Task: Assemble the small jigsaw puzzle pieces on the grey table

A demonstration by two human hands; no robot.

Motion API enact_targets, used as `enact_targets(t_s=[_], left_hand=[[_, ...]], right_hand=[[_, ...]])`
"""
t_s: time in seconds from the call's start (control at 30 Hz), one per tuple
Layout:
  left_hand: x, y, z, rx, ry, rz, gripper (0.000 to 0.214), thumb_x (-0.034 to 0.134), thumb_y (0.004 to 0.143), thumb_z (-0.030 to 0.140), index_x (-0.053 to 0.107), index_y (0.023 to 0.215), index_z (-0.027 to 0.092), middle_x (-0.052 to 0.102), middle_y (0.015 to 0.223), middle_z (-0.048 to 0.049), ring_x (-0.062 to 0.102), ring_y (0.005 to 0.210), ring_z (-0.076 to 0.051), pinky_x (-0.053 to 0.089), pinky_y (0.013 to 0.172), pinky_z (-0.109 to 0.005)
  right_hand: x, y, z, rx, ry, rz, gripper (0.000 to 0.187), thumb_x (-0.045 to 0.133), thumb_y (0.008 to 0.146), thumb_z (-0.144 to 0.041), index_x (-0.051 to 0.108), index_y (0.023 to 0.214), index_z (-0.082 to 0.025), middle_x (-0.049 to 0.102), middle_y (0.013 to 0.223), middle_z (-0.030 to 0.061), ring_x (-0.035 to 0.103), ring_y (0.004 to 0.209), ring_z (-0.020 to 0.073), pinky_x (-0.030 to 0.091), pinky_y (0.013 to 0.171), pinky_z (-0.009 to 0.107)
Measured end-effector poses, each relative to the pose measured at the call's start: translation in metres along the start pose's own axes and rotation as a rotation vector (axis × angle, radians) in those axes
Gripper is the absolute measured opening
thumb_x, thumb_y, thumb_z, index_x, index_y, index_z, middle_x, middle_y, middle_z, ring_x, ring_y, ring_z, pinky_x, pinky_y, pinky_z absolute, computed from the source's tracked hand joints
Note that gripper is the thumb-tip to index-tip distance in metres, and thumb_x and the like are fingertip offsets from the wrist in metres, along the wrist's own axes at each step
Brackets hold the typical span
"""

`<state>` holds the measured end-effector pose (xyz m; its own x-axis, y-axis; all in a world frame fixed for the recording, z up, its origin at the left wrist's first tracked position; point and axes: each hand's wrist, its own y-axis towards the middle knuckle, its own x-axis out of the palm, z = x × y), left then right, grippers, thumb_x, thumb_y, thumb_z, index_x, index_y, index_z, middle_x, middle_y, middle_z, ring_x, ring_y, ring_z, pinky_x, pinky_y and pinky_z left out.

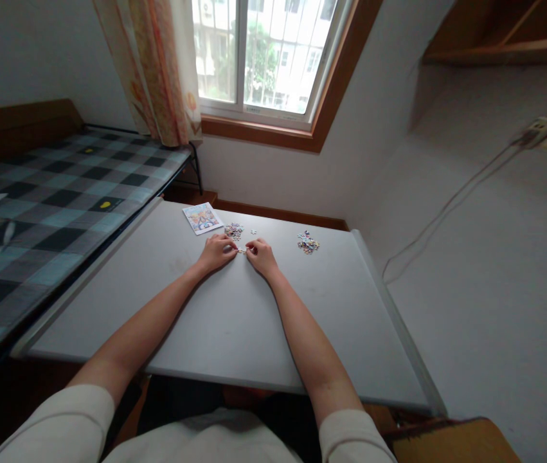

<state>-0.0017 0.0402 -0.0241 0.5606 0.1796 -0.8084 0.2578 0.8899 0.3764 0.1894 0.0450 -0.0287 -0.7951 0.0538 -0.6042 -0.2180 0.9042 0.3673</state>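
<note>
- Your two forearms stretch out over the grey table (234, 321), the landmark for everything here, and meet near its middle.
- Your left hand (215, 252) rests on the table with its fingers curled, pinching one end of a small puzzle piece (241, 251).
- Your right hand (261, 255) sits just beside it, fingers bent, pinching the other end of the same piece; the piece lies between the two hands, low over the tabletop.
- Just beyond your hands, toward the table's far edge, lies a small heap of loose pieces (233, 231).
- A second heap (308, 243) lies on the far right part of the table, well apart from your hands.
- A printed picture card (202, 218) lies flat at the table's far edge, left of the first heap.
- A bed with a checked cover (56, 212) runs along the table's left side.
- A window (263, 58) stands in the wall beyond the table.
</note>
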Motion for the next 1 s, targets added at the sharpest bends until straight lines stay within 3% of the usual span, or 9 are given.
enact_targets(t_s=[0.17, 0.3, 1.0], left_hand=[[-0.0015, -0.0007, 0.0019, 0.002, -0.005, -0.002, 0.014, 0.063, 0.079, 0.032, 0.072, 0.081, 0.022, 0.067, 0.099, -0.0052, 0.057, 0.101, -0.026, 0.040, 0.090, -0.040], [-0.0017, -0.0006, 0.0028, -0.001, -0.006, -0.001, 0.018, 0.062, 0.079, 0.031, 0.074, 0.091, 0.023, 0.068, 0.100, -0.0054, 0.057, 0.100, -0.026, 0.040, 0.089, -0.040], [-0.0022, 0.0010, 0.0029, 0.019, -0.032, -0.039, 0.017, 0.061, 0.081, 0.031, 0.075, 0.088, 0.025, 0.068, 0.099, -0.0049, 0.056, 0.100, -0.025, 0.039, 0.091, -0.040]], right_hand=[[-0.0032, -0.0001, 0.0034, -0.039, 0.029, -0.051, 0.016, 0.060, 0.074, -0.013, 0.071, 0.086, -0.016, 0.056, 0.080, 0.0012, 0.053, 0.068, 0.0110, 0.046, 0.073, 0.025], [-0.0076, -0.0003, 0.0061, -0.083, 0.054, -0.105, 0.020, 0.062, 0.072, -0.013, 0.071, 0.090, -0.015, 0.056, 0.080, 0.0007, 0.051, 0.066, 0.0101, 0.046, 0.070, 0.025], [-0.0059, -0.0020, 0.0046, -0.080, 0.026, -0.099, 0.019, 0.061, 0.074, -0.012, 0.071, 0.090, -0.017, 0.056, 0.079, 0.0008, 0.052, 0.070, 0.0112, 0.046, 0.073, 0.025]])
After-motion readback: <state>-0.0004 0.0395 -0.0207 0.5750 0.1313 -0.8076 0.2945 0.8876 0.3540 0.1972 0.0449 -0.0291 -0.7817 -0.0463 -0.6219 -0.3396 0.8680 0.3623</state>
